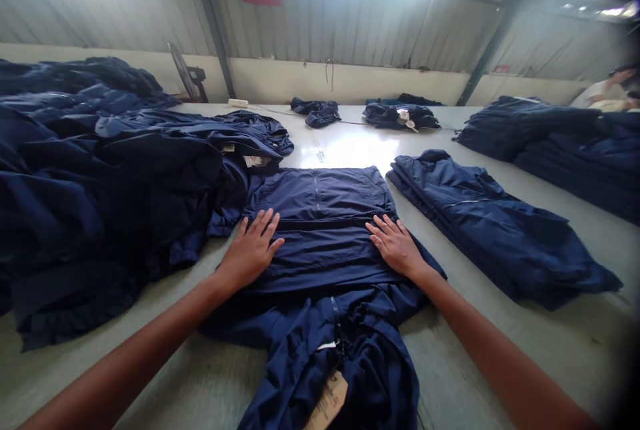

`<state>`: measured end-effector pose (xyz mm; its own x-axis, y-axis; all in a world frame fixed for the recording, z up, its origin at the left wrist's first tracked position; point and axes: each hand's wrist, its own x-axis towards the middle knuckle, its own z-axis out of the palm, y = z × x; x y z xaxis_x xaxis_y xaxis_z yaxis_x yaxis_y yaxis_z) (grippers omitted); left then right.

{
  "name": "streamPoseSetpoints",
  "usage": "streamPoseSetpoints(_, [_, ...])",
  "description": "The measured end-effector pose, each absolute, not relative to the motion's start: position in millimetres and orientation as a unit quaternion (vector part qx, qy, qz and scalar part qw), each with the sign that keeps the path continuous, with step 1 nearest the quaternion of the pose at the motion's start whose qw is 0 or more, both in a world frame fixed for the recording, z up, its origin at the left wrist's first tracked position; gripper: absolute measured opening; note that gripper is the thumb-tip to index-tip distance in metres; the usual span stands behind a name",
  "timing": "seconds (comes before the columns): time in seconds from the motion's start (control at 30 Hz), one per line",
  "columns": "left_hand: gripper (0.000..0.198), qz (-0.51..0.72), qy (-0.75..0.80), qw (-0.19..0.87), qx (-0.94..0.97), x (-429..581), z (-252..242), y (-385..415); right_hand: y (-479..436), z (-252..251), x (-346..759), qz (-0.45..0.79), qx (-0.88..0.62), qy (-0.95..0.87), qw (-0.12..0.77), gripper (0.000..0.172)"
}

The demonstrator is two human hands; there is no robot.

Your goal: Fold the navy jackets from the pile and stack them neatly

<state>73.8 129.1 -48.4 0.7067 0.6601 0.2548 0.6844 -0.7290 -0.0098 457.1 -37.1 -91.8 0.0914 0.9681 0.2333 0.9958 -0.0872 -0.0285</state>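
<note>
A navy blue zip jacket [320, 217] lies flat on the table in front of me, its sleeves folded across the body and its hood end nearest me. A brown paper tag [327, 403] hangs at the collar. My left hand [253, 250] lies flat, fingers spread, on the jacket's left edge. On the right edge rests my right hand [397, 243], also flat with fingers stretched out. Neither hand holds anything.
A big heap of loose navy jackets [90, 190] covers the table's left side. A folded stack [490, 223] lies to the right, more stacks [560, 137] behind it. Small piles [400, 115] and a cable sit at the far edge. A person [607, 91] is at far right.
</note>
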Motion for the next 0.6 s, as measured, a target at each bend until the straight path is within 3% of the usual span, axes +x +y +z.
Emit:
streamPoseSetpoints(0.23, [0.063, -0.094, -0.384, -0.028, -0.918, 59, -89, 152, -36, -92, 456, -0.073, -0.729, -0.674, 0.098, 0.049])
streamPoseSetpoints(0.6, [0.054, -0.189, -0.355, -0.136, -0.906, 64, -60, 144, -42, -75, 445, -0.113, -0.712, -0.678, 0.141, 0.045])
